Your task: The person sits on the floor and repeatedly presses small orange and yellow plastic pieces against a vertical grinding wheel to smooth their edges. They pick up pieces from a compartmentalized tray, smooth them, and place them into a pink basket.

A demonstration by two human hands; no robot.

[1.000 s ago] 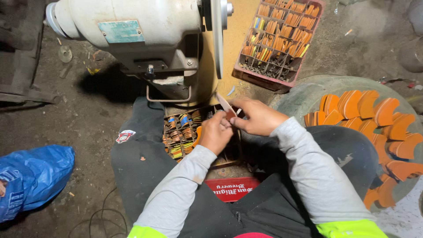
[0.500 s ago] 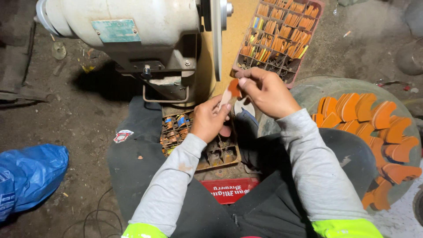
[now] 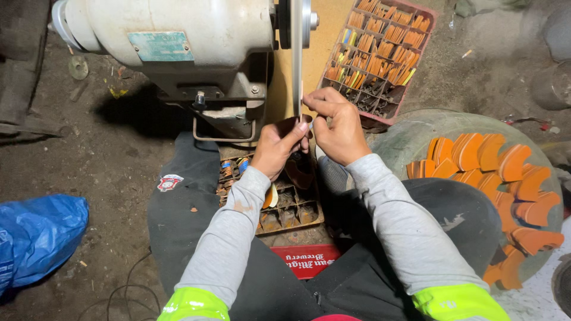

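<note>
2 hands [image 3: 309, 134] pinched w/ piece [image 3: 289, 123] at wheel [image 3: 297, 53]

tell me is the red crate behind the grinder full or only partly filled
Partly filled. In the red divided crate, the far compartments hold orange pieces standing on end, while several compartments along its near edge look dark and empty.

1. Straight ahead, the thin grey grinding disc [image 3: 297, 56] and the bulky cream motor housing [image 3: 178, 35] block our way.
2. Ahead on the right, the red compartment crate of orange pieces [image 3: 380, 53] stands in the way.
3. To our right, the round tub of orange curved pieces [image 3: 493, 172] crowds that side.
4. Bare dirt floor [image 3: 89, 154] to our left gives open passage up to the blue plastic bag [image 3: 35, 238].
</note>
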